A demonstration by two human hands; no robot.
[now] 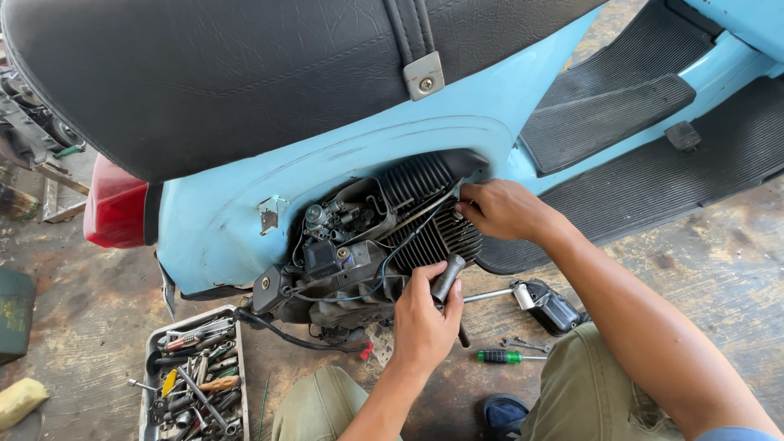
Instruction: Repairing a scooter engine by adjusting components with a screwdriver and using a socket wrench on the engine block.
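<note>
Khaki knees at bottom edge, left hand [425, 314] gripped a dark metal socket tool [447, 278] below the scooter engine [384, 237], right hand [502, 210] pinched probably a cable at the cylinder fins, tool tray [147, 367] on floor, green screwdriver [500, 356] beside the kickstart lever [539, 300].

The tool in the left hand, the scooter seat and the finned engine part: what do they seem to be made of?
The tool in the left hand looks like bare grey metal, dull with a slight sheen. The seat looks like black vinyl or leather, grained, with stitched seams. The finned engine part looks like cast metal, dark and matt; the right hand touches it.
</note>
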